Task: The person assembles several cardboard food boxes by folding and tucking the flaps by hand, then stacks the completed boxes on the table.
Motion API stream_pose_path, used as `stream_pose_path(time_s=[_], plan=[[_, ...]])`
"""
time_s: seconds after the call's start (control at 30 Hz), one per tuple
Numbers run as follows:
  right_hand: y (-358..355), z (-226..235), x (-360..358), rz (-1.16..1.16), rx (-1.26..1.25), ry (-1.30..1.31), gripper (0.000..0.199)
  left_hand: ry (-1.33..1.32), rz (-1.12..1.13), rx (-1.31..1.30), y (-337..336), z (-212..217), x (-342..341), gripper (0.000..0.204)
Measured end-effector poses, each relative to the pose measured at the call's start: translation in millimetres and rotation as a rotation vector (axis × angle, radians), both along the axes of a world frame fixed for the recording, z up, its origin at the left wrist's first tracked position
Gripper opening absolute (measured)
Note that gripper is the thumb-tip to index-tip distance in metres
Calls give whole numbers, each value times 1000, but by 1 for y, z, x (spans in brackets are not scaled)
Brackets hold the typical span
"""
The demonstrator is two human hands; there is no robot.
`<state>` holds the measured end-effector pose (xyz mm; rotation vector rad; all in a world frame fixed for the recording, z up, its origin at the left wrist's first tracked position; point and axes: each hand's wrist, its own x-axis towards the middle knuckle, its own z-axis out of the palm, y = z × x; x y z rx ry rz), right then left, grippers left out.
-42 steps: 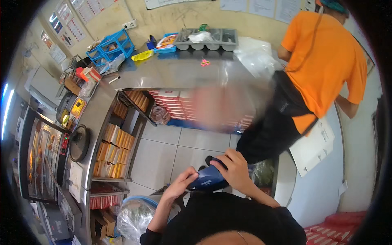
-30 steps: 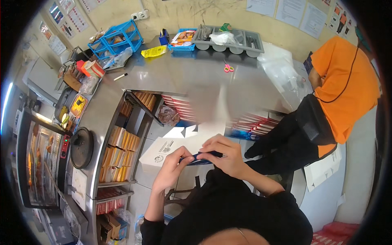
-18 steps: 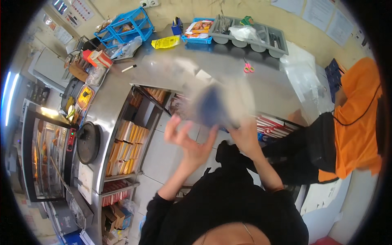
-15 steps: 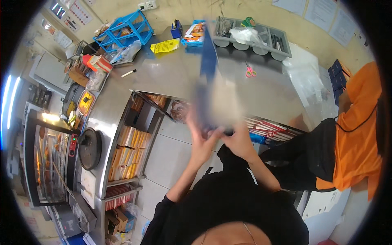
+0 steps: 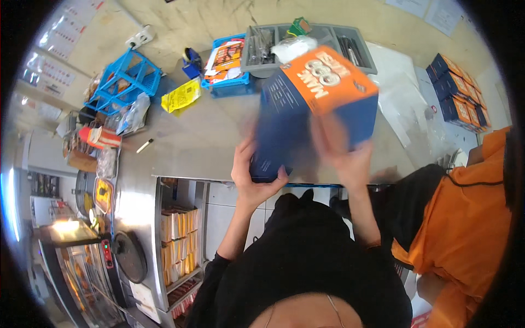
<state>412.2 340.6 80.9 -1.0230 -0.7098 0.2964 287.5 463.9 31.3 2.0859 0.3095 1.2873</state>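
Observation:
A large navy-blue cardboard box with an orange panel is tilted above the front edge of the steel counter. It has opened out into a boxy shape. My left hand grips its lower left corner, the thumb at the bottom edge and the fingers around the side. My right hand is against the box's near right part. Motion smears its fingers, so their grip is unclear. The box hides part of the counter behind it.
Behind the box stands a grey cutlery tray, beside a blue basket of packets. A yellow packet and a marker lie leftward. Folded boxes are stacked far right, near a person in orange.
The flat, blurred cardboard has become an opened-out box with its orange panel showing. My hands have moved apart, left and right. The view has shifted, and the box is nearer the counter.

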Motion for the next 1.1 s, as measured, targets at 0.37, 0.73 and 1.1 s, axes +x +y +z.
stream_pose_path(time_s=[0.37, 0.73, 1.1], plan=[[7, -1, 7, 253, 31, 675, 37, -27, -641, -270, 9, 20, 72, 81], [6, 19, 8, -468, -1330, -548, 22, -309, -962, -1402, 126, 15, 101, 86], [67, 6, -14, 171, -498, -173, 26, -5, -836, -513, 75, -41, 59, 97]])
